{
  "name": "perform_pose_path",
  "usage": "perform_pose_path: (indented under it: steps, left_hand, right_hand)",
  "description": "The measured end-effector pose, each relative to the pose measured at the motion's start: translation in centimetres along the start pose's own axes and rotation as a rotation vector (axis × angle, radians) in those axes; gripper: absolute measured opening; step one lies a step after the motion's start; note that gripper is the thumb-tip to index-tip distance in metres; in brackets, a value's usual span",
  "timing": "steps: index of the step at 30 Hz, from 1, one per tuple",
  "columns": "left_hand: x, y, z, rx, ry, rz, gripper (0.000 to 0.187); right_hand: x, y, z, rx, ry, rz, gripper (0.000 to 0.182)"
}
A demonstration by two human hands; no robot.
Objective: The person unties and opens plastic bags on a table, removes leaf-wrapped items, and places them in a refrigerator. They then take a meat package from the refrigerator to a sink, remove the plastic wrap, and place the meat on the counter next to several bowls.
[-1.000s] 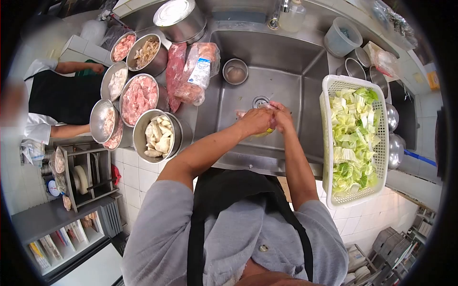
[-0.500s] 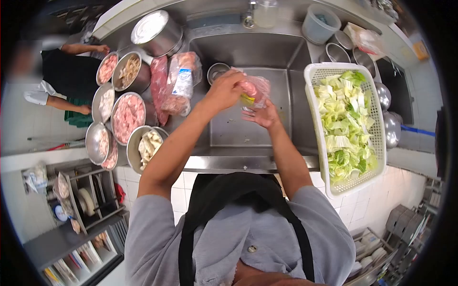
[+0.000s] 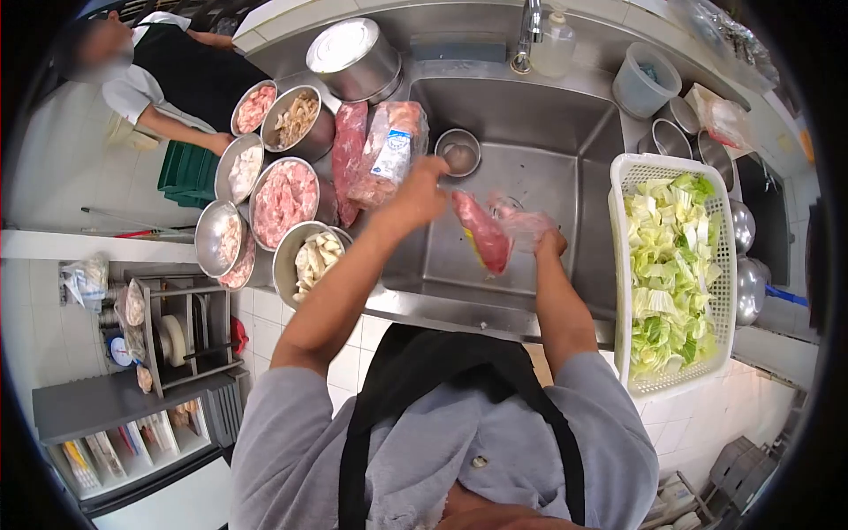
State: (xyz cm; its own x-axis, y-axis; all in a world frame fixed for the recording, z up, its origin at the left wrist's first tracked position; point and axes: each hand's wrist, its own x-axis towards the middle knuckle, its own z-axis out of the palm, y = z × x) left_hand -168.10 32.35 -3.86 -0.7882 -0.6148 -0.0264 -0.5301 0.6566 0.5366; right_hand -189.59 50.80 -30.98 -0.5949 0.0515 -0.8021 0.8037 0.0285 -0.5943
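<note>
Over the sink [image 3: 548, 190], a long piece of red meat [image 3: 481, 231] hangs or lies outside its wrapping, with a bit of yellow along its lower side. A clear, crumpled plastic bag [image 3: 523, 228] is beside it, gripped at its right end by my right hand [image 3: 551, 241]. My left hand [image 3: 426, 193] is at the sink's left side, near the upper end of the meat, its fingers smeared by motion. Close behind it lie a wrapped meat pack [image 3: 389, 163] with a blue and white label and a bare slab of red meat [image 3: 347, 150].
Metal bowls of cut meat [image 3: 284, 193] and pale pieces [image 3: 314, 265] crowd the left counter. A small metal bowl [image 3: 458, 152] sits in the sink. To the right stands a white basket [image 3: 624, 291] of chopped cabbage [image 3: 671, 265]. A co-worker [image 3: 190, 75] stands far left.
The meat has come out of the plastic bag. My right hand has moved right and down with the bag, and my left hand has come away from it. The camera view has shifted.
</note>
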Motion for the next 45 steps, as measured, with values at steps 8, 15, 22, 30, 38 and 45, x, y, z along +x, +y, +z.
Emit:
perform_pose_path:
  steps: [8, 15, 22, 30, 38, 45]
  left_hand:
    - [3.0, -3.6, 0.8, 0.770, -0.088, -0.630, 0.085]
    - [5.9, -4.5, -5.2, -0.439, -0.092, -0.603, 0.038]
    - [0.3, 3.7, -4.2, -1.288, -0.219, -0.438, 0.029]
    - [-0.5, 6.8, 1.1, 0.020, 0.360, -0.049, 0.040]
    - [2.6, 7.8, 6.7, -0.353, 0.222, -0.025, 0.054]
    - [-1.7, 6.3, 6.7, -0.397, 0.028, -0.173, 0.060]
  right_hand:
    - [-9.5, -3.6, -1.0, -1.348, -0.758, -0.180, 0.061]
    - [-13.2, -5.5, 4.4, -0.775, -0.985, -0.265, 0.068]
    - [-23.1, -10.0, 8.0, 0.270, -1.491, 0.238, 0.055]
    - [-20.5, -8.4, 5.1, 0.115, -1.024, -0.186, 0.034]
    - [-19.1, -8.5, 2.9, 0.056, -1.048, -0.149, 0.037]
    - [-17.6, -7.6, 2.2, 0.250, -1.137, 0.066, 0.037]
